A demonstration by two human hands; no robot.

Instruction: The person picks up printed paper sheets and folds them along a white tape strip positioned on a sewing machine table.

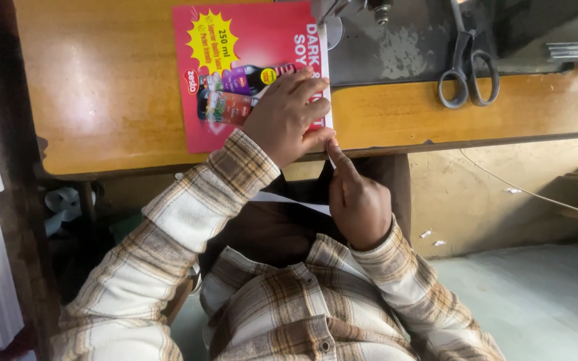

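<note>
A red printed sheet (249, 73) is pressed flat on the wooden tabletop (102, 87) by the left hand (289, 113), fingers spread, its far edge lying beneath a sewing machine's foot (332, 13). A white strip (331, 159) is pinched by the right hand (356, 197) at the near edge. Stitching appears barely begun. Scissors (468, 70) lie unused nearby.

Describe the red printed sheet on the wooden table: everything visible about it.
The red printed sheet looks like glossy flexible plastic or paper, with a yellow starburst, pictured bottles and white lettering. It lies flat on the orange-brown wooden table, its far end under the sewing machine head. The left hand presses on it; the right hand pinches its white edge at the table's near side.
</note>
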